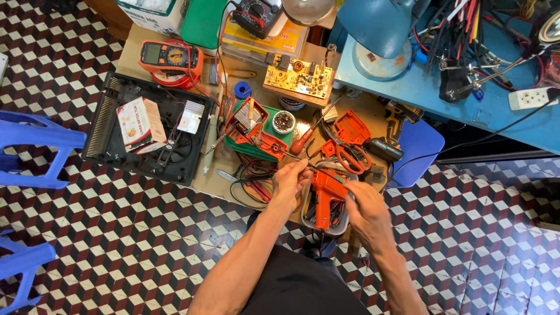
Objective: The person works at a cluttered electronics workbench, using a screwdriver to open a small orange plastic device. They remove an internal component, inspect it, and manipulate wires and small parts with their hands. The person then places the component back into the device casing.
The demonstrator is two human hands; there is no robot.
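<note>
On the low wooden board (204, 181) over the checkered floor (116, 233), the biggest thing is a black plastic housing (111, 131) lying open at my left, with a small white and red carton (140, 125) resting in it. Farther back sit an orange multimeter (169, 56) and a yellow circuit board (298, 78), and to my right a blue table (431, 87) carries a blue lamp (379, 29). Nearer me, orange-handled scissors (352, 157) lie just beyond my hands. My right hand (367, 211) is clenched around the orange soldering gun (325, 195), which hangs over a small grey tray (308, 219) at the board's near edge. My left hand (290, 178) pinches something thin at the gun's tip; I cannot tell what it is.
</note>
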